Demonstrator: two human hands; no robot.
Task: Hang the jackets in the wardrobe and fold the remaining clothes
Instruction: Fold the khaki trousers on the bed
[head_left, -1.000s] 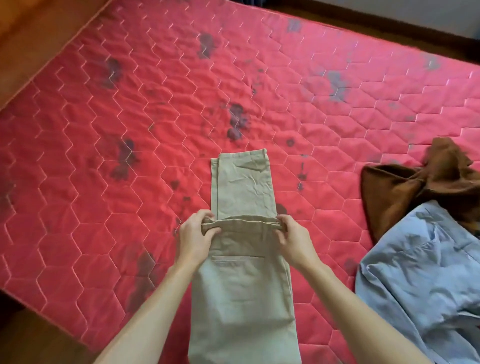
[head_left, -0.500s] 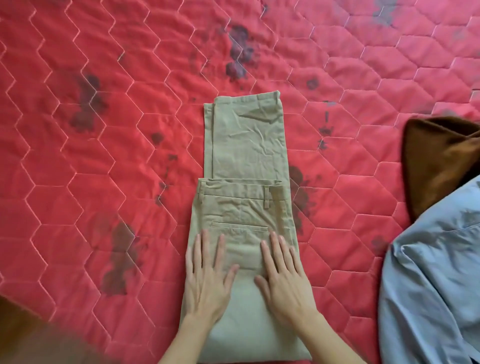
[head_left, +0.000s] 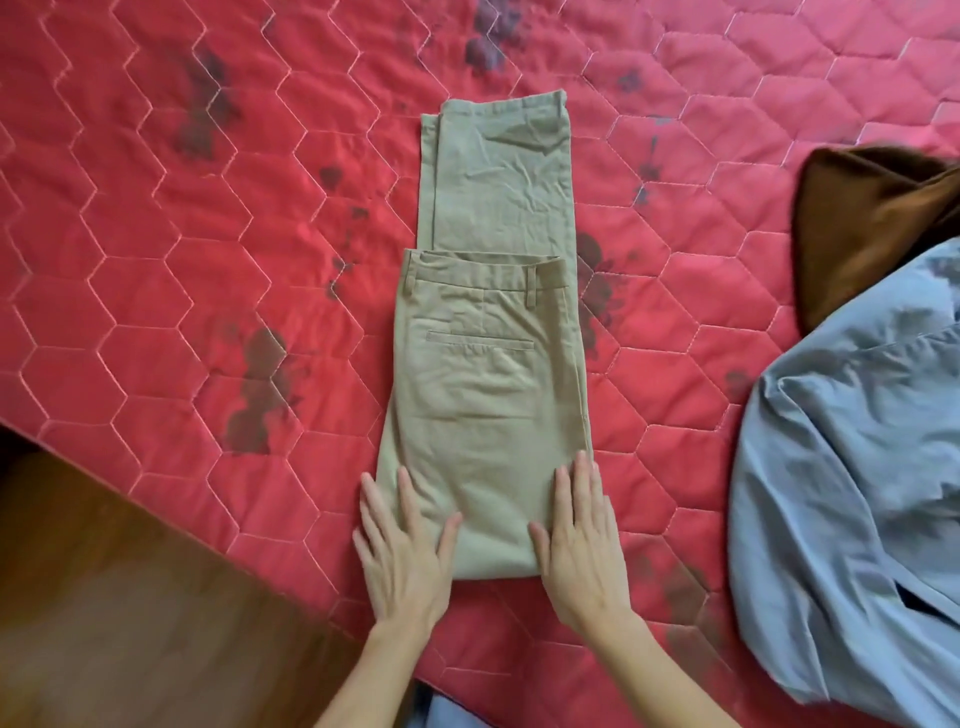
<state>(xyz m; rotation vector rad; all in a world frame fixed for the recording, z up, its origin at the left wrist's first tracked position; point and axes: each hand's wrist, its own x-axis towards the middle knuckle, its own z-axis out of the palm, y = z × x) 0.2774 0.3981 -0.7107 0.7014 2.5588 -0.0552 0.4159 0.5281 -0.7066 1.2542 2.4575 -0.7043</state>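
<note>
Khaki trousers (head_left: 488, 364) lie folded on the red quilted bedspread (head_left: 208, 234). Their waistband half is doubled over the leg half, which sticks out at the far end. My left hand (head_left: 408, 545) lies flat with straight fingers on the near left corner of the fold. My right hand (head_left: 579, 540) lies flat on the near right corner. Both press the cloth at its near edge. A light blue garment (head_left: 841, 493) lies crumpled to the right, partly over a brown garment (head_left: 867, 228).
The bedspread's near edge runs diagonally at lower left, with brown wooden floor (head_left: 130, 597) beyond it. Dark stains mark the quilt around the trousers.
A second ago both hands gripped the waistband and laid it over the legs. Since then they opened flat and slid down the cloth to its near edge, spreading apart.
</note>
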